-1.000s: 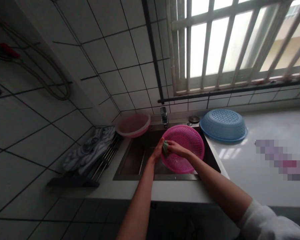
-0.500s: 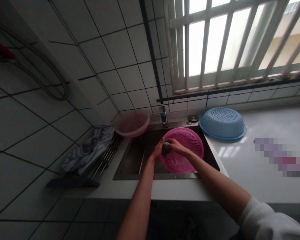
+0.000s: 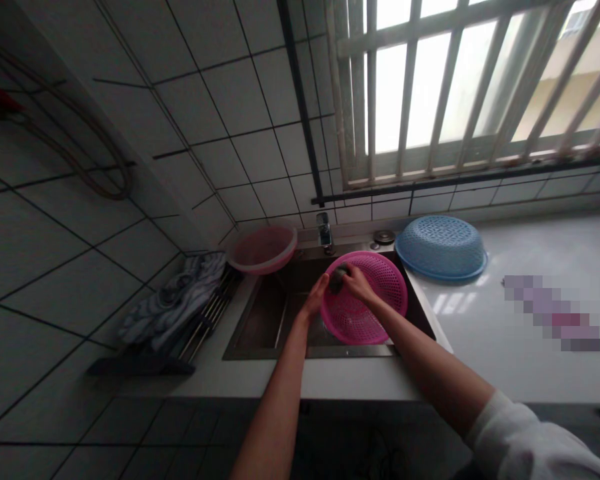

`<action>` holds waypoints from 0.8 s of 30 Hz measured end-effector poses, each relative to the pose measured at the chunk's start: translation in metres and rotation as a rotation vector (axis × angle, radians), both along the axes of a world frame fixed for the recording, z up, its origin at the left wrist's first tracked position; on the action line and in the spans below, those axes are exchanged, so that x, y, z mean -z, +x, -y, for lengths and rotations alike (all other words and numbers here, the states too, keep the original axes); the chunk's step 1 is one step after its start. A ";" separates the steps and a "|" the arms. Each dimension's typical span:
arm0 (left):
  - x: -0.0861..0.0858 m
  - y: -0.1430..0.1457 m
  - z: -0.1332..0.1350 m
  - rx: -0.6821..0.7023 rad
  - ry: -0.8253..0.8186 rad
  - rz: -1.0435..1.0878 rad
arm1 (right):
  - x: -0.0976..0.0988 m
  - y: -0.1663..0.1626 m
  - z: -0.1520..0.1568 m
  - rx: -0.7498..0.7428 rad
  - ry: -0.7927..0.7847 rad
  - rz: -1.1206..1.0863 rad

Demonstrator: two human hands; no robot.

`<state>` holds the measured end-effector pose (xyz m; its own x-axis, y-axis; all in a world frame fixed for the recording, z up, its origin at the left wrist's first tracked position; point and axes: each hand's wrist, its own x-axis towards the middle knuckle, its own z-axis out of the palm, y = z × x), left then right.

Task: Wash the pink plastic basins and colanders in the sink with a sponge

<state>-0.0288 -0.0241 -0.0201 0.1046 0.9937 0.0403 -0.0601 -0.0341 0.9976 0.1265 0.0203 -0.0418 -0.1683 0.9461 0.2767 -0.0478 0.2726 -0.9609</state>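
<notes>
A pink plastic colander [image 3: 364, 323] is tilted inside the steel sink [image 3: 263, 320], its perforated inside facing me. My left hand [image 3: 317, 298] is closed on the colander's left rim. In my right hand [image 3: 359, 285] is a dark grey-green scrubbing pad [image 3: 338, 277], pressed against the colander's inner wall near the upper left. The pad's exact make is too small and dim to tell. Behind the colander stands the faucet [image 3: 325, 233]; I cannot see any water running from it.
A pale pink basin [image 3: 263, 250] rests at the sink's back left corner. An upturned blue basket [image 3: 443, 247] lies on the counter [image 3: 520, 373] at right, beside a blurred-out patch. Left of the sink, a striped cloth [image 3: 175, 293] lies over a folded rack [image 3: 207, 327].
My right hand has moved the scrubbing pad slightly right and up, away from my left hand, along the colander's inside. The left hand keeps its place at the rim.
</notes>
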 end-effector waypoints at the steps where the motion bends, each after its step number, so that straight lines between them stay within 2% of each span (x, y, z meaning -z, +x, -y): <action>1: -0.001 0.001 0.001 0.018 -0.001 0.004 | 0.001 0.002 -0.002 0.038 0.008 0.012; 3: -0.003 0.002 0.002 0.012 -0.001 0.001 | 0.005 0.001 -0.002 -0.063 0.021 0.037; 6: -0.003 -0.001 0.002 -0.032 0.005 -0.023 | 0.012 -0.008 0.006 -0.386 -0.023 0.099; 7: -0.002 -0.001 0.002 -0.039 0.009 -0.028 | 0.013 -0.010 0.008 -0.423 -0.043 0.114; 8: -0.001 -0.002 0.001 -0.041 0.012 -0.026 | 0.014 -0.010 0.008 -0.396 -0.049 0.117; 12: 0.004 0.001 -0.002 0.028 -0.001 0.021 | 0.010 -0.002 0.001 0.022 0.055 0.069; 13: 0.004 0.001 -0.002 0.046 -0.010 0.041 | 0.009 -0.001 0.000 0.056 0.068 0.070; 15: 0.005 0.000 -0.003 0.048 -0.015 0.053 | 0.010 -0.001 -0.001 -0.051 0.054 0.094; 18: 0.003 -0.002 -0.001 -0.021 0.013 -0.022 | 0.017 -0.008 0.004 -0.395 -0.039 0.164; 19: 0.003 -0.003 -0.001 -0.033 0.019 -0.052 | 0.019 -0.009 0.006 -0.463 -0.070 0.187; 21: 0.002 -0.003 0.000 -0.027 0.018 -0.086 | 0.021 -0.010 0.006 -0.443 -0.090 0.197; 24: 0.001 0.001 0.000 0.005 -0.003 -0.064 | 0.017 0.000 -0.001 -0.180 -0.031 0.135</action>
